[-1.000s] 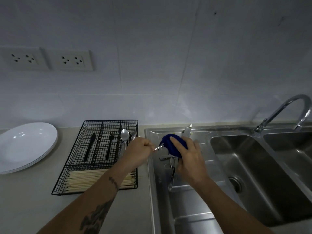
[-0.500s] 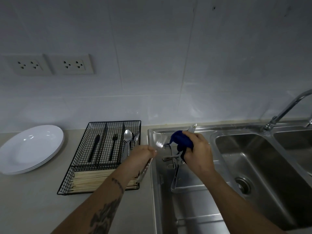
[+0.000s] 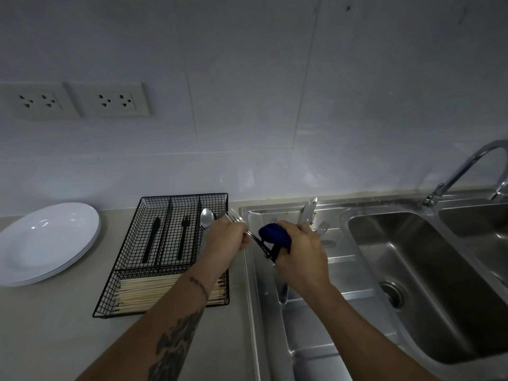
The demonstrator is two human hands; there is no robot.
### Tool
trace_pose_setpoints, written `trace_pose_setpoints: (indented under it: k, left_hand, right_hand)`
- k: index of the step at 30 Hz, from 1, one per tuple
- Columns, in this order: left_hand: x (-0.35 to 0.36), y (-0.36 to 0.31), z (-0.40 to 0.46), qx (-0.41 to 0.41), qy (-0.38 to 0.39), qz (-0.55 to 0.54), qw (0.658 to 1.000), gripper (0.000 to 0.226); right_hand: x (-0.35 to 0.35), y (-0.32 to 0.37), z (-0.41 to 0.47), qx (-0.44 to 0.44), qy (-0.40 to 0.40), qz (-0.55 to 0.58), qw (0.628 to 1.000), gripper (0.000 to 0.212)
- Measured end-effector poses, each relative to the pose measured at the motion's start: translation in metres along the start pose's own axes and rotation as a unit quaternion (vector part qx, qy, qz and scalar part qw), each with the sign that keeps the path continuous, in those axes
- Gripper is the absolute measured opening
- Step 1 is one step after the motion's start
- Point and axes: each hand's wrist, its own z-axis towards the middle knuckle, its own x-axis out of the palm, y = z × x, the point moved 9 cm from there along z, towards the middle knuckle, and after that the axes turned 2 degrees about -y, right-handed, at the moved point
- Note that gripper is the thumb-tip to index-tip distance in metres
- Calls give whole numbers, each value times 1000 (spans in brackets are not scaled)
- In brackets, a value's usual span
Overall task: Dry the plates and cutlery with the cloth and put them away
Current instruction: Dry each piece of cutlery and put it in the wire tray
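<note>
My left hand [image 3: 226, 237] grips a metal fork [image 3: 235, 218] near its tines, which point up and left over the sink's left edge. My right hand [image 3: 301, 253] is closed around a dark blue cloth [image 3: 273, 236] wrapped over the fork's handle. A black wire cutlery tray [image 3: 167, 243] on the counter holds a black knife [image 3: 151, 240], a black fork [image 3: 183, 236] and a metal spoon [image 3: 206, 218]. White plates [image 3: 46, 243] are stacked at the far left. More cutlery [image 3: 309, 213] lies on the steel drainboard [image 3: 316, 325] behind my right hand.
A bundle of pale chopsticks [image 3: 154, 291] fills the tray's front compartment. The sink basin [image 3: 428, 276] with its drain lies to the right, a chrome tap [image 3: 464, 166] behind it. Two wall sockets [image 3: 74, 101] sit above the counter.
The fork has turned in my left hand so its tines point up and left. My right hand with the cloth has slid down along the handle.
</note>
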Motion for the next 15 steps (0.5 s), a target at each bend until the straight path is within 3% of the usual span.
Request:
trace_pose_setpoints:
  k: [5,7,12,15]
  left_hand:
    - [-9,5,-1,-19,-13,-34,999,27]
    - [-10,7,-2,-48,-5,-78,996,24]
    - [-15,14,-9,-104,34,-105,988,14]
    - [-11,16,-13,-113,43,-116,986,14]
  right_hand:
    - [15,32,-16,-77,5,-47,996,67]
    - [22,31,-24,-118,12,-76,990,73]
    - [8,-6,-14,-50,10,-93,994,72]
    - [-1,21,-12,-123,-20,-109,986,75]
